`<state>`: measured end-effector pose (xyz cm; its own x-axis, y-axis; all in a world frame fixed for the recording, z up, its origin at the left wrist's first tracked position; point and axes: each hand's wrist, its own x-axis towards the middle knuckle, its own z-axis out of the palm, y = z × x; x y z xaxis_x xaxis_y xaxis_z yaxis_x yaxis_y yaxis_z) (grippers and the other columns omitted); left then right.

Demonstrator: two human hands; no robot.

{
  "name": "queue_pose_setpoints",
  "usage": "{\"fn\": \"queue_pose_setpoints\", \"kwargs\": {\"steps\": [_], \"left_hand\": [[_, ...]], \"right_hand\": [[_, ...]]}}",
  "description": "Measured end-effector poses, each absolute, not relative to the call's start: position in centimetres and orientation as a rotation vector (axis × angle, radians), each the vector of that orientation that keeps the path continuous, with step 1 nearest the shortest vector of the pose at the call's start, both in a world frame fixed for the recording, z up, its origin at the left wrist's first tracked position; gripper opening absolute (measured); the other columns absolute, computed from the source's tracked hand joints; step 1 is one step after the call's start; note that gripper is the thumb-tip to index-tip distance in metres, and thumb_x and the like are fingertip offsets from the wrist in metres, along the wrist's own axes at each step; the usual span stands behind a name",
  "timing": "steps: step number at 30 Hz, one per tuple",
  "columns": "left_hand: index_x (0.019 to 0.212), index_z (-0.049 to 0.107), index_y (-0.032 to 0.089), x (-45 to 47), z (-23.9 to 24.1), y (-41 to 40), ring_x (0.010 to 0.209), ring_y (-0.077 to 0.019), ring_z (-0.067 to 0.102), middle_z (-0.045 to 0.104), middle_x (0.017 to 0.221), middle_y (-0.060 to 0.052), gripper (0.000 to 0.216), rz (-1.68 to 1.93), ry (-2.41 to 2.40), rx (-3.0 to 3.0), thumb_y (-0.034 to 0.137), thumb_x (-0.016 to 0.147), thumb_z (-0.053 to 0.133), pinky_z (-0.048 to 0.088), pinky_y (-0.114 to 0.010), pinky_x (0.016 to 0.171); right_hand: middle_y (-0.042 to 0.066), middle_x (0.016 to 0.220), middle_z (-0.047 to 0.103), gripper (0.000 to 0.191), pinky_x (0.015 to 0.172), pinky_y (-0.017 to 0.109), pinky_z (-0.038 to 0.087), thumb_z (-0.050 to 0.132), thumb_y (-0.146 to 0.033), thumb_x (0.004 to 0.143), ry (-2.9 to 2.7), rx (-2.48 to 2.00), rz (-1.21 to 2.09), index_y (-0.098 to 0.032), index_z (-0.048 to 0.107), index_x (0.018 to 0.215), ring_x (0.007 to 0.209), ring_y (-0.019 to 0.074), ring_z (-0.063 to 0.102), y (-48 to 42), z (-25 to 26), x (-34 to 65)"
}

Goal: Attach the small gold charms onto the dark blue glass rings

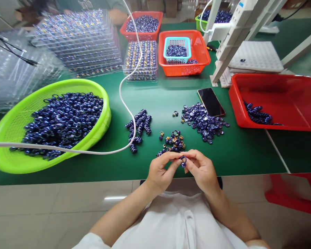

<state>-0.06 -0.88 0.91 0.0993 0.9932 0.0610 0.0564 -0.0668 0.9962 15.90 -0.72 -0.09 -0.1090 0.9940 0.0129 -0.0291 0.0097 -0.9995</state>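
Left hand [159, 170] and right hand [200, 169] meet at the table's near edge [67, 178], fingertips of both pinched together on one blue ring [183, 161], three loose blue heaps lying just beyond the fingers, one green basket [5, 128] far left, bare green mat between.

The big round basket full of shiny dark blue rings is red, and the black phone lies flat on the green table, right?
Not quite: the big round plastic basket holding the shiny dark blue rings is lime green, not red, as the head view shows. The black phone does lie flat on the green table.
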Motion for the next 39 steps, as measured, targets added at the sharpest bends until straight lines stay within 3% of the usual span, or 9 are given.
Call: {"fn": "queue_pose_setpoints", "kwargs": {"steps": [5,11,16,23,26,30,39], "left_hand": [[0.112,0.072,0.021,-0.4,1.4,-0.8,0.087,-0.0217,0.072,0.077,0.101,-0.008,0.029,1.074,1.174,1.382,0.022,0.083,0.072,0.056,-0.032,0.083],[0.091,0.077,0.019,0.3,1.9,-0.4,0.079,-0.0211,0.073,0.078,0.089,-0.007,0.013,1.053,1.177,1.144,0.027,0.082,0.074,0.058,-0.031,0.077],[0.082,0.075,0.013,0.6,2.0,0.1,0.066,-0.018,0.071,0.076,0.075,-0.005,0.023,0.934,1.034,0.727,0.034,0.075,0.08,0.059,-0.031,0.07],[0.082,0.073,0.011,0.4,1.3,0.0,0.067,-0.0153,0.07,0.074,0.074,-0.005,0.026,0.895,0.931,0.59,0.033,0.073,0.082,0.057,-0.027,0.069],[0.09,0.07,0.012,0.4,1.5,-0.1,0.067,-0.0156,0.07,0.075,0.077,-0.006,0.03,0.861,0.904,0.576,0.03,0.071,0.084,0.056,-0.028,0.07],[0.106,0.064,0.015,0.8,1.4,-0.3,0.068,-0.0135,0.068,0.074,0.074,-0.001,0.051,0.85,0.88,0.533,0.019,0.062,0.09,0.054,-0.027,0.07],[0.092,0.074,0.011,0.8,0.7,-0.7,0.064,-0.0123,0.066,0.074,0.072,-0.003,0.036,0.882,0.959,0.604,0.028,0.064,0.089,0.055,-0.026,0.066]], "right_hand": [[0.004,0.091,0.066,0.013,0.067,0.027,0.057,0.059,-0.016,0.089,-1.679,-1.162,0.869,-0.023,0.067,0.098,0.079,0.0151,0.066,-0.1,0.7,17.2],[0.005,0.091,0.072,0.025,0.072,0.031,0.059,0.059,-0.01,0.086,-1.946,-1.114,0.38,-0.024,0.062,0.106,0.079,0.0182,0.07,0.0,0.7,17.5],[0.006,0.094,0.071,0.029,0.069,0.031,0.06,0.059,-0.013,0.087,-1.93,-1.13,0.394,-0.023,0.06,0.114,0.078,0.0181,0.07,-0.3,0.4,17.4],[0.01,0.096,0.072,0.022,0.072,0.032,0.058,0.052,-0.016,0.096,-2.08,-1.055,0.457,-0.018,0.057,0.117,0.085,0.0205,0.07,-0.4,0.3,18.0],[0.008,0.086,0.071,0.017,0.064,0.03,0.055,0.05,-0.018,0.097,-2.135,-1.051,0.439,-0.017,0.058,0.112,0.075,0.019,0.068,-0.4,0.1,18.3],[0.007,0.076,0.068,0.011,0.058,0.029,0.05,0.049,-0.018,0.096,-2.193,-1.018,0.34,-0.016,0.058,0.102,0.064,0.0177,0.065,-0.4,-0.1,18.4],[0.003,0.066,0.061,0.008,0.055,0.03,0.042,0.048,-0.018,0.096,-2.194,-0.984,0.236,-0.017,0.055,0.09,0.057,0.0166,0.057,-0.6,-1.2,17.6]]}}
